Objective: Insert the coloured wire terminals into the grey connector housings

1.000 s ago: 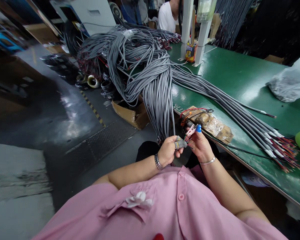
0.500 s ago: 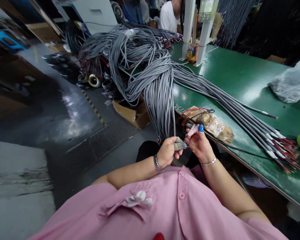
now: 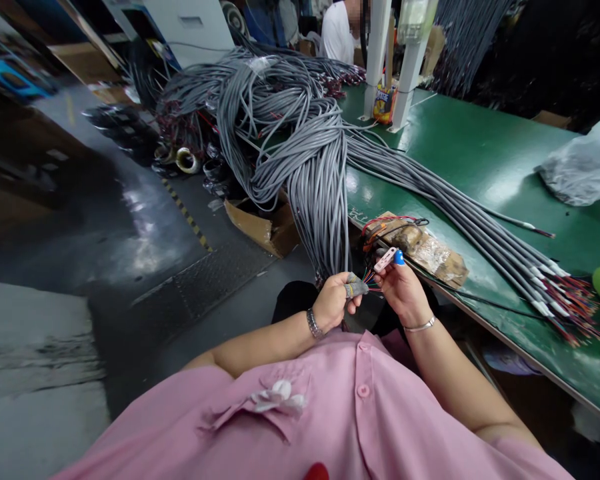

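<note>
The left hand (image 3: pixel 336 299) is clamped on a spray of thin coloured wires (image 3: pixel 369 276), a grey finger cover (image 3: pixel 355 287) pressed over them; the right hand (image 3: pixel 403 290) pinches a small pink piece (image 3: pixel 385 259) beside a blue fingertip cover (image 3: pixel 399 257). Both hands are above the lap, near the front edge of the green counter (image 3: pixel 485 160). Principal risk, in this inspector's judgement: the loose wires could cross or slip out of order should the left hand slacken, since little besides that grip appears to steady them. The pink piece, gripped near one end, could twist or drop if the pinch weakens. The grey cable bundle (image 3: pixel 320 193) hangs over the counter edge close to the left hand; its weight might drag on any cable tied up in it. Condition of the wires: slender, fanned out in several colours, red, green and blue among them, their tips too small to assess. The pink piece is narrow, flat-looking and tilted, with darker marks or openings along its face; which of the two cannot be told. Whether any wire touches it is likewise unclear.
</note>
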